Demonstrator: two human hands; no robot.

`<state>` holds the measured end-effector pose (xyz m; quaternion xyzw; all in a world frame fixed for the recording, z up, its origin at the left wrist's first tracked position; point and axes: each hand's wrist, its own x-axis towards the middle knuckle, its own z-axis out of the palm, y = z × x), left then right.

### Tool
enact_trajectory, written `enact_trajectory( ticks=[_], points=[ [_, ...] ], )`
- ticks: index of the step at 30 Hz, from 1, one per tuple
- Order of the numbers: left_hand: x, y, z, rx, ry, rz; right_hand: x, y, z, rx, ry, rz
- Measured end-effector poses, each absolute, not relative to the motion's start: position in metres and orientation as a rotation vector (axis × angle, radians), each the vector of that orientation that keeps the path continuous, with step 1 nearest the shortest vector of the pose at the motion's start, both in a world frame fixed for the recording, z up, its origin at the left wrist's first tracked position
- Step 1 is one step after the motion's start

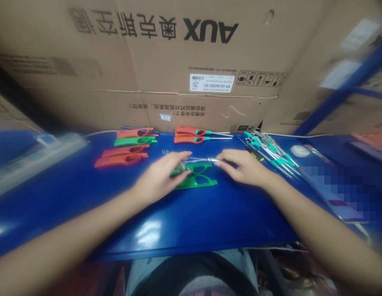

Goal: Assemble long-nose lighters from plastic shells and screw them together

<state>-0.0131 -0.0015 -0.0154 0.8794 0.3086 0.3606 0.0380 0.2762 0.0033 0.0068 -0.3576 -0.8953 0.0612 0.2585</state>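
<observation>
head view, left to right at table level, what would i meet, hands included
White strip, orange and green casings, left hand, green casing pair, right hand, teal-and-silver rod bundle, white round object.

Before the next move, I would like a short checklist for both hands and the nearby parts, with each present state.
1. Right hand pinches the slim silver metal rod: ok.
2. Left hand grips the thin white wires: cannot tell, blurred.
3. Green plastic handle shells lie near both hands: ok.
4. Wires free of tangles: cannot tell.
5. Silver-and-teal rod bundle lies on the blue table: ok.
</observation>
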Motion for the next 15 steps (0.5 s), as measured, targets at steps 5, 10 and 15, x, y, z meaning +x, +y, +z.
enact_trajectory(
  ticks=[5,10,15],
  points=[
    [-0.0133,-0.0003,-0.0145,2.697,0.917,1.108,0.2761,0.0026,0.0059,-0.993,-2.483,0.208],
    [-0.0122,-0.0011,-0.0137,2.718,0.849,1.12,0.2779,0.0023,0.0074,-1.016,-2.498,0.243],
    [-0.0108,-0.0082,-0.0088,2.611,0.761,1.234,0.2812,0.0019,0.0119,-1.091,-2.536,0.236]
  ],
)
